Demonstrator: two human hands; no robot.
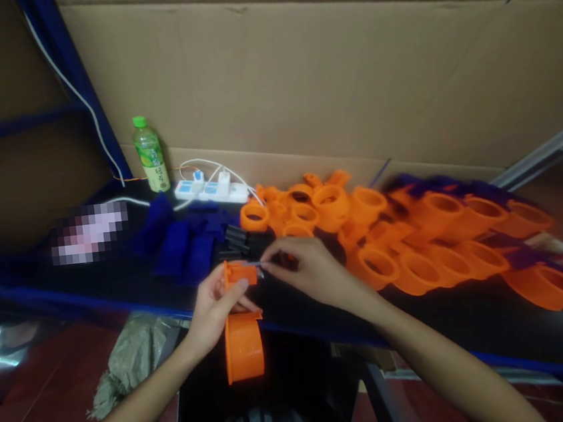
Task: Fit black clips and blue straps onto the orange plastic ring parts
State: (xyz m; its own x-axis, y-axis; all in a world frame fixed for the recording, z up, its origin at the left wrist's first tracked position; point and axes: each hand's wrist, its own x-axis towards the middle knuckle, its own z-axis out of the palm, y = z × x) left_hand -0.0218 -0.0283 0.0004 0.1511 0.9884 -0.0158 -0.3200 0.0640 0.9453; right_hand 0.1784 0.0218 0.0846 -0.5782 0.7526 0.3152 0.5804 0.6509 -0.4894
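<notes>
My left hand [215, 306] is wrapped round an orange plastic part [246, 349], with a box-like upper end and a wide round ring hanging below. The part is held over the table's front edge. My right hand [305, 265] is closed in a pinch on a thin, pin-like piece [257, 264] at the right side of the part's upper end. Blur hides how far the piece sits in the part. Just behind the hands lie several black cylindrical pieces [236, 237].
Many orange ringed parts [378, 264] crowd the right side of the black table [132, 277]. Blue flat pieces [185, 248] lie to the left. Behind them are a white power strip [211, 190] with cables and a green-capped bottle [151, 156]. A cardboard wall [298, 81] closes the back.
</notes>
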